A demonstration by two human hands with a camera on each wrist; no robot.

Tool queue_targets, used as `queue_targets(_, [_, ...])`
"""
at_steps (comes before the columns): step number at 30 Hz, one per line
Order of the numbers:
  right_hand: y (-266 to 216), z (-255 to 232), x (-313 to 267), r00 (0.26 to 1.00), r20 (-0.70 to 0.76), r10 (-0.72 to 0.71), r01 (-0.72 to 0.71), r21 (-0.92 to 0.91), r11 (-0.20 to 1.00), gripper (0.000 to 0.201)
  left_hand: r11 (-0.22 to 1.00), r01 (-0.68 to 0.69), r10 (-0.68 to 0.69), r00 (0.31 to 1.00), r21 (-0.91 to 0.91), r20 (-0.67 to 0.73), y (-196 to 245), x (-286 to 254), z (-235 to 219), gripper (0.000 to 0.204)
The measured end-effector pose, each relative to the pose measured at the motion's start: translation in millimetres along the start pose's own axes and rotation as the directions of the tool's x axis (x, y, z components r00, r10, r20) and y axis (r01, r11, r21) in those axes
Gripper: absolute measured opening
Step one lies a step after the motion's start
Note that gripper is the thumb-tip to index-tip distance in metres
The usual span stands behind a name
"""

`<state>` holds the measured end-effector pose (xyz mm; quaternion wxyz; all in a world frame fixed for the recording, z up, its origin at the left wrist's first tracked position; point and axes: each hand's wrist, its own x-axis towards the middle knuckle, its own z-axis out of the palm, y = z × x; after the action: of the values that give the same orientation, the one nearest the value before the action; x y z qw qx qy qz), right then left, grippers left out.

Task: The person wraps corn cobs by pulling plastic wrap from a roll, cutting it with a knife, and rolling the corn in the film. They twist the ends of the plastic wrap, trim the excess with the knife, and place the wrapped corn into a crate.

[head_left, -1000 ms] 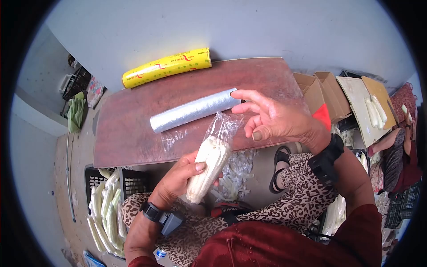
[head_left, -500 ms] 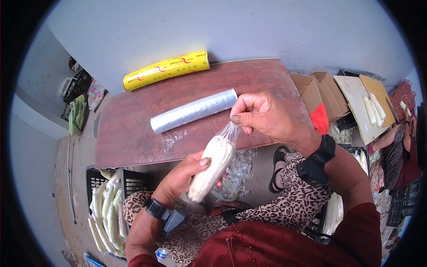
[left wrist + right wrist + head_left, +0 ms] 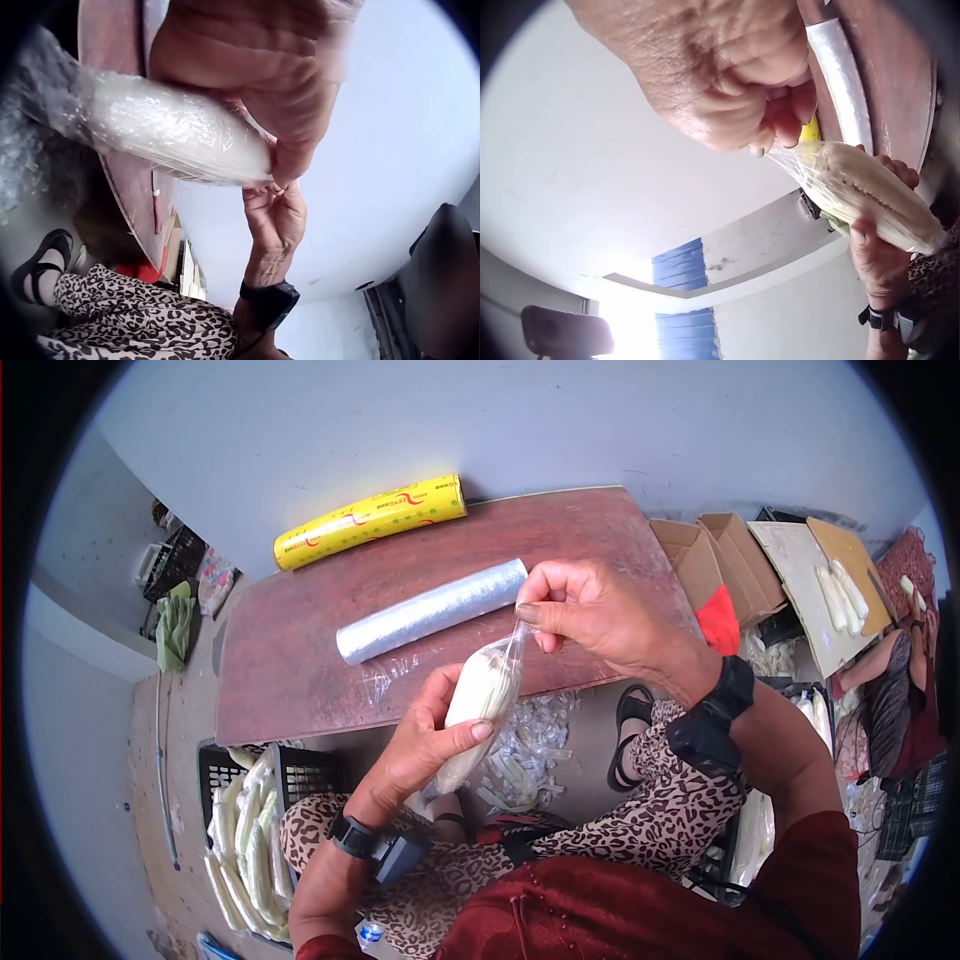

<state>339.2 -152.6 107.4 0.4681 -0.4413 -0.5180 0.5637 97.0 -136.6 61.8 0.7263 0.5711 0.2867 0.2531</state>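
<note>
A bundle of pale vegetable stalks (image 3: pixel 487 690), tightly wrapped in clear cling film, is tilted over the table's front edge. My left hand (image 3: pixel 425 745) grips it around the middle, thumb across the front. With thumb and fingertips, my right hand (image 3: pixel 605 618) pinches the gathered film end (image 3: pixel 516 640) at the bundle's upper tip. Pleats run from the pinch down over the stalks in the right wrist view. Just behind the hands, a roll of cling film (image 3: pixel 430 610) lies on the reddish-brown table (image 3: pixel 290 700).
A yellow printed roll (image 3: pixel 370 520) lies along the wall. At the left, a black crate (image 3: pixel 305 772) holds several long pale vegetables (image 3: pixel 245 840). Crumpled plastic (image 3: pixel 530 750) covers the floor below. Cardboard boxes (image 3: pixel 740 565) and boards with pale stalks stand right, near another person's arm.
My right hand has gone from spread fingers beside the loose film to pinching it into a narrow twist. The bundle has turned in my left hand, and its film has drawn tight.
</note>
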Motion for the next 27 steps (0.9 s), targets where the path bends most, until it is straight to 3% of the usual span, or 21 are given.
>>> queue_targets(3, [3,0,0,1.000,0.014,0.011,-0.011,0.000,1.000,0.013,0.988,0.151,-0.149,0.985,-0.015,0.087,3,-4,-6,0.051])
queue_targets(6, [-7,-1,-3,0.993,0.073,0.089,-0.099,0.143,0.985,0.026,0.950,0.236,-0.207,0.967,-0.207,0.150,2,-9,-9,0.051])
queue_targets(9, [-13,-7,-7,0.992,0.112,0.063,-0.091,0.268,0.959,0.047,0.931,0.238,-0.199,0.967,-0.277,0.160,-3,-13,-13,0.054])
queue_targets(12, [-7,-11,-7,0.977,0.212,0.028,-0.058,0.139,0.989,0.061,0.935,0.224,-0.204,0.974,-0.275,0.102,0,-16,-11,0.072])
queue_targets(15, [-8,-2,-11,0.968,0.250,0.003,-0.021,0.070,0.997,0.047,0.912,0.265,-0.229,0.962,-0.312,0.150,-1,-18,-13,0.074])
queue_targets(18, [-4,1,-8,0.977,0.211,0.020,-0.005,-0.075,0.997,0.025,0.906,0.309,-0.265,0.947,-0.289,0.183,-3,-19,-15,0.074])
queue_targets(20, [-5,2,-6,0.984,0.179,-0.017,0.030,-0.074,0.997,0.016,0.883,0.328,-0.253,0.935,-0.335,0.249,-6,-18,-19,0.067])
queue_targets(27, [-7,7,-4,0.996,0.065,-0.061,0.060,0.015,0.998,0.012,0.893,0.274,-0.157,0.933,-0.357,0.323,2,-7,-12,0.065])
